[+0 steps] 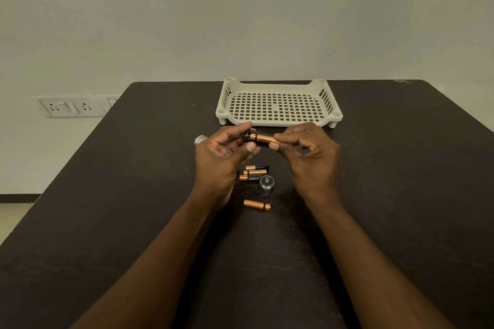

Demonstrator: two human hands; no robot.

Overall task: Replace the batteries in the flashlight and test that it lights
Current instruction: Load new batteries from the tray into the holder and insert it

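My left hand (222, 153) grips the silver flashlight (200, 139), of which only one end pokes out left of the hand. My right hand (304, 152) pinches a copper-and-black battery (263, 139) by its copper end. The battery lies level between the two hands, its black end against my left fingers. I cannot tell whether that end sits inside the flashlight. Below the hands, three more batteries (254, 173) lie bunched on the table. The flashlight's silver end cap (266, 182) stands beside them, and a single battery (256, 205) lies nearer to me.
A dark table (133, 208) carries everything. A cream perforated plastic tray (278, 104) stands just beyond the hands near the far edge. A wall socket plate (72, 107) is on the wall to the left, off the table.
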